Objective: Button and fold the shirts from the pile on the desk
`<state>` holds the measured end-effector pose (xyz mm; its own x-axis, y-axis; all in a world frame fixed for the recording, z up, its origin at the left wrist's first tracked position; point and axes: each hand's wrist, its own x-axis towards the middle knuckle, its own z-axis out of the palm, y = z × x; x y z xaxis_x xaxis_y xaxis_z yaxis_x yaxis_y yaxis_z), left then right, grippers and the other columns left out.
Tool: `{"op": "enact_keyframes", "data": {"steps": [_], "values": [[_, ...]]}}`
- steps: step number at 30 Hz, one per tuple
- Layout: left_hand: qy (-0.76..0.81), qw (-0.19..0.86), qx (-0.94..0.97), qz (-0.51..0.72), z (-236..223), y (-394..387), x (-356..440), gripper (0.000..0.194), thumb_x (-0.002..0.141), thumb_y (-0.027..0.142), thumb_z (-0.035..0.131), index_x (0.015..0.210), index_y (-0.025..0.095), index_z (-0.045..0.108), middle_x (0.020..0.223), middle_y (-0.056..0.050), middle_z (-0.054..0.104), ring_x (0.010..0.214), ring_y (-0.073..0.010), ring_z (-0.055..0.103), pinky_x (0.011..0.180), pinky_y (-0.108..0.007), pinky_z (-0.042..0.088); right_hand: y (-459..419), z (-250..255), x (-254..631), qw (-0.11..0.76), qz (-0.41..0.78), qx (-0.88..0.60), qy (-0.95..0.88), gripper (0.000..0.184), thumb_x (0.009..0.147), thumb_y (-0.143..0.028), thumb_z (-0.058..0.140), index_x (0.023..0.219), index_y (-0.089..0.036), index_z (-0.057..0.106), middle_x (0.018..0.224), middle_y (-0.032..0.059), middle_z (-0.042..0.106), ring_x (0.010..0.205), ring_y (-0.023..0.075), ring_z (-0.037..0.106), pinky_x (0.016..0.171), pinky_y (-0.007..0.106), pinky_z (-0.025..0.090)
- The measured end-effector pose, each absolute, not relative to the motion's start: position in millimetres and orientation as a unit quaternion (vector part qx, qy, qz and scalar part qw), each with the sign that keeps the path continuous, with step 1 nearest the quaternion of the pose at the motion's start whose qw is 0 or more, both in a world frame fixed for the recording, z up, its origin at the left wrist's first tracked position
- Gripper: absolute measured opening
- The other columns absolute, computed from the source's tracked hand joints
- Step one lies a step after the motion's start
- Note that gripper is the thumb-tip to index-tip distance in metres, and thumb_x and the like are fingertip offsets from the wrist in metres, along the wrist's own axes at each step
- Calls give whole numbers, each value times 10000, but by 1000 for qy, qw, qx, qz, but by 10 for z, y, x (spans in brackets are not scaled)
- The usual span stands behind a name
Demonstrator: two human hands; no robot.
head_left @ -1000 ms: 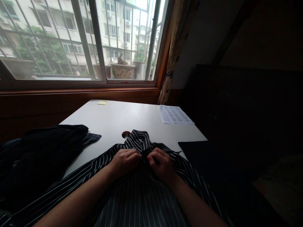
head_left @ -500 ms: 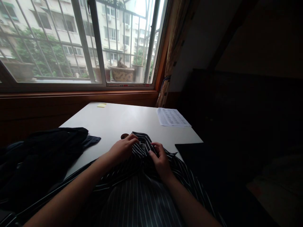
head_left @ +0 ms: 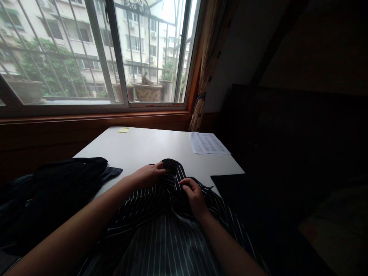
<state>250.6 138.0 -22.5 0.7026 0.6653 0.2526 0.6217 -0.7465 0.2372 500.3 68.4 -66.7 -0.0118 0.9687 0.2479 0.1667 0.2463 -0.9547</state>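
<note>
A black shirt (head_left: 172,230) with thin white stripes lies spread over the near part of the table, its collar standing up in a loop at the far end. On the left side of that collar, my left hand (head_left: 151,174) has its fingers closed on the cloth. My right hand (head_left: 195,195) pinches the collar's right edge between thumb and fingers. Inside the loop, the inner face of the collar shows in shadow. Folds hide the rest of the shirt's front.
Dark clothing (head_left: 71,180) is heaped on the left of the white table (head_left: 155,147). Printed sheets (head_left: 209,143) lie at the back right, and a yellow sticky note (head_left: 123,130) at the back left. A barred window (head_left: 149,57) and a tied curtain (head_left: 199,103) stand behind.
My left hand has shifted slightly left along the collar, and the collar loop has opened wider and rounder. A brown round thing beside the left hand no longer shows.
</note>
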Motion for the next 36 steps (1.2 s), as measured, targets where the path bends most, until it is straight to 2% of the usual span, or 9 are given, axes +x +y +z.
{"op": "enact_keyframes", "data": {"steps": [3, 6, 11, 16, 18, 22, 24, 30, 36], "values": [[359, 91, 898, 239, -226, 1297, 2303, 261, 842, 76, 544, 1046, 208, 638, 1105, -70, 565, 824, -151, 635, 761, -286, 572, 690, -675, 5011, 523, 410, -479, -573, 157, 819, -308, 556, 857, -222, 681, 804, 10, 642, 788, 212, 568, 748, 318, 440], [338, 203, 856, 335, -248, 1184, 2114, 68, 904, 202, 573, 904, 179, 636, 1043, -74, 557, 880, -148, 632, 770, -280, 595, 697, -703, 5008, 533, 433, -471, -553, 140, 797, -308, 574, 834, -224, 680, 784, 5, 635, 753, 202, 556, 714, 309, 436], [361, 322, 813, 323, -219, 1034, 2016, 217, 928, 334, 580, 842, 174, 700, 1120, -93, 577, 950, -182, 633, 804, -325, 595, 694, -742, 4983, 530, 466, -461, -537, 132, 792, -314, 583, 838, -230, 673, 725, -11, 612, 664, 182, 521, 637, 292, 412], [499, 224, 763, 346, -362, 996, 2277, 248, 848, 377, 668, 707, 176, 627, 905, -32, 527, 838, -192, 580, 820, -375, 554, 658, -691, 4947, 511, 455, -447, -576, 122, 805, -272, 571, 821, -213, 676, 747, -5, 607, 705, 179, 525, 667, 294, 410], [535, 200, 712, 408, -453, 979, 2400, 139, 749, 257, 717, 804, 186, 610, 966, -22, 490, 834, -180, 571, 797, -356, 549, 641, -662, 4938, 503, 441, -445, -595, 127, 807, -264, 567, 826, -208, 680, 770, 4, 623, 732, 185, 537, 693, 301, 418], [584, 322, 572, 478, -529, 957, 2518, 542, 691, 127, 662, 1206, 231, 531, 1227, -76, 491, 795, -142, 627, 738, -317, 552, 610, -628, 4935, 501, 428, -443, -608, 133, 790, -239, 553, 828, -201, 674, 774, 2, 621, 732, 179, 538, 689, 294, 417], [585, 410, 512, 478, -522, 958, 2512, 612, 701, 149, 665, 1275, 224, 469, 1247, -112, 564, 790, -165, 667, 706, -312, 559, 600, -631, 4935, 506, 437, -446, -594, 167, 765, -218, 545, 883, -200, 662, 765, -10, 602, 701, 166, 523, 653, 279, 407], [592, 404, 534, 448, -481, 923, 2465, 382, 785, 286, 573, 1145, 169, 626, 1170, -122, 693, 994, -275, 694, 821, -370, 556, 702, -730, 4932, 514, 435, -483, -560, 573, 753, -238, 579, 1314, -208, 464, 859, -25, 585, 726, 162, 560, 715, 294, 469], [598, 335, 583, 436, -458, 896, 2529, 379, 795, 336, 544, 1105, 165, 680, 1122, -120, 714, 1108, -299, 639, 963, -422, 481, 1118, -646, 4860, 408, 308, -605, -610, 698, 797, -451, 658, 1404, -182, 446, 1202, 105, 534, 909, 205, 629, 868, 360, 526]]}}
